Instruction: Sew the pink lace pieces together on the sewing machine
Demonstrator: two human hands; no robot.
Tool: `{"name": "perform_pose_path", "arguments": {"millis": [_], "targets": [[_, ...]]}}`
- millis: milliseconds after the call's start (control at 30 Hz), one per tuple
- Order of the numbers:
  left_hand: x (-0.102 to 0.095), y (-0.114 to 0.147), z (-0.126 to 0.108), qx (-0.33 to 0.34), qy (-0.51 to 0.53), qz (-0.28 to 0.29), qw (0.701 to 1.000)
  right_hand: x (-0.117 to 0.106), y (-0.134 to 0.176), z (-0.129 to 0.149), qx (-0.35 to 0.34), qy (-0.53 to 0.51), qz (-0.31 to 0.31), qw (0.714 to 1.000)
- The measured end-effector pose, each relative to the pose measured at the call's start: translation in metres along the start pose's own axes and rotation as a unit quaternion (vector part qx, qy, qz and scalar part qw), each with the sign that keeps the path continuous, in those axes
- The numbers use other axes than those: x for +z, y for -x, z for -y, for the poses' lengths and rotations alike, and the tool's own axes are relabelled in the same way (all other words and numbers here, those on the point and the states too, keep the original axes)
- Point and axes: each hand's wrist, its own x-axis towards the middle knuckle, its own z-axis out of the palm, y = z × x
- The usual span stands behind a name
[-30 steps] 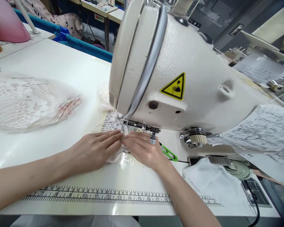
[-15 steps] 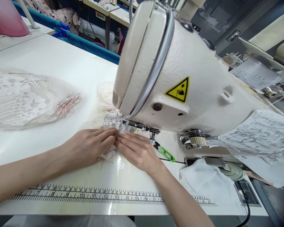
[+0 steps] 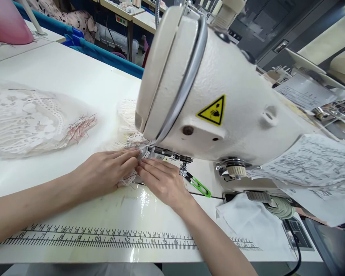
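Note:
White lace fabric [image 3: 128, 119] lies under the head of a sewing machine [image 3: 235, 84], and a strip of it shows between my fingers and the presser foot [image 3: 150, 149]. My left hand [image 3: 110, 168] presses on the lace just left of the foot, its fingers closed together and bent over the edge. Close against it, my right hand [image 3: 162, 182] has its fingers together, their tips on the same lace in front of the foot. Part of the lace is hidden beneath both hands. Green-handled thread snips [image 3: 200, 187] lie right of my right hand.
Another lace piece [image 3: 25, 122] with loose red threads [image 3: 82, 127] lies at the left. A printed ruler [image 3: 112, 239] runs along the front edge of the table [image 3: 103, 214]. White cloth [image 3: 247, 218] and marked paper [image 3: 310, 165] are at the right.
Both hands have moved slightly forward and left, toward the presser foot, with the lace shifting under them. The left fingers now cover more of the lace beside the foot.

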Motion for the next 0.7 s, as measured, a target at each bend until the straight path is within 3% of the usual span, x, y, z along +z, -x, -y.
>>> {"name": "perform_pose_path", "arguments": {"millis": [167, 400, 700], "targets": [[-0.001, -0.002, -0.001, 0.015, -0.019, -0.010, 1.000, 0.001, 0.003, -0.003, 0.015, -0.005, 0.042, 0.999], [-0.006, -0.006, -0.003, 0.036, -0.066, 0.009, 0.997, -0.003, 0.002, -0.006, 0.014, -0.001, 0.002, 1.000], [-0.006, -0.005, -0.001, 0.051, -0.064, 0.035, 0.996, -0.004, 0.004, -0.011, 0.025, -0.012, 0.020, 0.999]]}}
